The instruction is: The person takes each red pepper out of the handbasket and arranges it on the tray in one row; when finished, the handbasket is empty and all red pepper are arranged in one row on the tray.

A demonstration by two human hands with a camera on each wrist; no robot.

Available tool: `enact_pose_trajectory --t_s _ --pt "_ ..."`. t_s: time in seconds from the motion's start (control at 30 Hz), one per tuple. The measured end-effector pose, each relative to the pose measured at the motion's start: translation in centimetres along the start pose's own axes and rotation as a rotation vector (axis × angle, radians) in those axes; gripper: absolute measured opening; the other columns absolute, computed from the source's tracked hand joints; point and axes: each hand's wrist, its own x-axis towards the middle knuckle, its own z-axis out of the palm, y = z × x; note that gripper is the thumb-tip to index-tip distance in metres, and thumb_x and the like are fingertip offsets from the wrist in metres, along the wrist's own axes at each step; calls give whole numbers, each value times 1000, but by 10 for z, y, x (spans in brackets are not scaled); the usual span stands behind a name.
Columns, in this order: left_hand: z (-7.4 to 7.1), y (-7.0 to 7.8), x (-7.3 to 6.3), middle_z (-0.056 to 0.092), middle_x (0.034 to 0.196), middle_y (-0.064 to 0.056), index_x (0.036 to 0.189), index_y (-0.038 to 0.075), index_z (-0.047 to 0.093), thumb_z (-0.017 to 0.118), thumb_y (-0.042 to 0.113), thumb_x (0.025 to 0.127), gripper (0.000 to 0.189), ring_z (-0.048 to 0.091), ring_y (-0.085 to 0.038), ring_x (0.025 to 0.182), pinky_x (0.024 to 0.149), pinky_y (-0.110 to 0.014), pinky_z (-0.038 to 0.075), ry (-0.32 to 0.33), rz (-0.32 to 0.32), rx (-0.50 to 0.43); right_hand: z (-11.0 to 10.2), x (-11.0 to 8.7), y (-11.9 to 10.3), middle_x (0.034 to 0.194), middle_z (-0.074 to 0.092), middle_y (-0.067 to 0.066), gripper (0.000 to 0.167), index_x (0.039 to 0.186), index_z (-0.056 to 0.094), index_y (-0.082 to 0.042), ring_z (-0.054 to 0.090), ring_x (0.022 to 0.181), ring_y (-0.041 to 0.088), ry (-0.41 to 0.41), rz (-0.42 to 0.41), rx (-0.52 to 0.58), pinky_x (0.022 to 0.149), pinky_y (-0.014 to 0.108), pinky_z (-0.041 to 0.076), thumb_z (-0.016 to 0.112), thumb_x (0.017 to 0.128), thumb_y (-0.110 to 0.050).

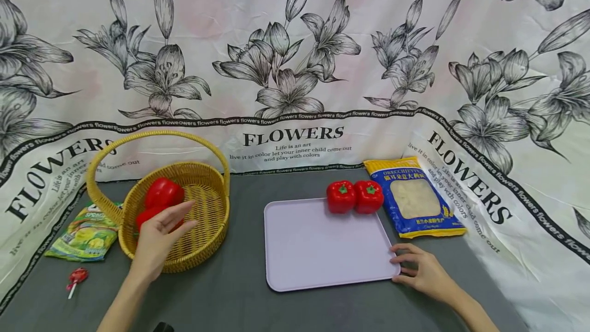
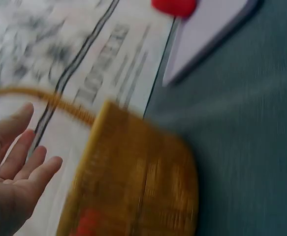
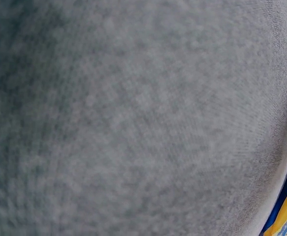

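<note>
My left hand (image 1: 159,237) hovers over the near left part of a yellow wicker basket (image 1: 216,240), its fingers extended and apart. Two red bell peppers (image 1: 164,192) lie in the basket, one partly covered by that hand. In the left wrist view nothing is in the left hand (image 2: 20,172), and the basket (image 2: 148,172) is blurred beside it. At the lower right corner of a pale lilac tray (image 1: 327,250), my right hand (image 1: 426,273) touches the edge with loosely bent fingertips. Two more red bell peppers (image 1: 341,197) sit side by side at the tray's far right corner.
A blue and yellow pasta bag (image 1: 415,199) lies right of the tray. Left of the basket are a green candy bag (image 1: 87,234) and a red lollipop (image 1: 77,276). The tall basket handle (image 1: 159,133) arches above it. Flower-printed cloth (image 1: 286,147) backs the grey table.
</note>
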Motion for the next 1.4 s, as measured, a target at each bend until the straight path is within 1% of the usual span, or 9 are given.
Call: enact_pose_trajectory --t_s 0.17,0.33,0.43,0.6,0.77,0.97,1.13,1.23,1.4 --pt "-35 -3 -8 63 118 20 130 11 61 72 10 86 46 52 11 109 80 -6 46 146 -100 8 -1 -2 0 109 59 18 31 89 73 -2 54 103 -3 6 13 1 63 24 57 88 63 -4" --pt "-49 -5 -7 58 128 19 133 11 59 73 11 85 49 48 7 118 84 -4 43 198 -155 6 -2 -3 2 109 59 17 31 90 73 -1 54 104 -3 8 15 -3 63 24 57 88 63 -3" --pt "-50 -5 -6 51 140 8 136 6 54 72 12 86 54 42 -3 130 97 -15 39 206 -202 66 -2 -4 2 109 59 17 31 90 73 -1 53 104 -4 8 13 0 63 23 57 88 63 -3" --pt "-48 -4 -3 32 153 -11 140 1 47 70 14 88 58 32 -26 139 110 -44 29 242 -286 256 0 -5 3 110 59 16 31 90 72 0 54 103 -4 4 13 4 63 23 57 88 63 -3" --pt "-46 -4 1 24 155 -16 143 0 40 68 15 90 62 24 -38 140 109 -57 27 185 -266 304 1 -5 4 110 59 16 31 89 72 0 54 103 -5 10 21 6 64 23 57 88 62 -1" --pt "-37 -5 5 30 153 -16 143 -1 39 64 14 93 58 28 -36 139 108 -49 30 173 -200 296 1 -5 4 110 59 16 30 90 73 -1 54 104 -5 -1 44 5 66 23 57 88 63 -5" --pt "-33 -7 6 33 149 -21 143 -2 37 61 -2 91 58 33 -40 135 105 -48 35 150 -157 349 0 -3 1 110 60 16 30 90 73 -3 55 101 -3 -9 79 -6 66 21 57 88 64 -7" --pt "-36 -10 10 21 152 -29 149 -3 21 64 -6 86 77 24 -47 136 107 -58 30 89 -219 352 0 -2 0 111 60 16 30 90 73 -3 55 101 -3 -9 84 -1 66 21 57 88 64 -7" --pt "-46 -12 21 6 148 -39 147 -8 -5 70 -6 79 102 16 -56 132 104 -67 25 -87 -389 398 2 -2 2 111 60 16 31 89 73 -1 54 102 -4 5 50 11 66 21 56 88 62 -3"
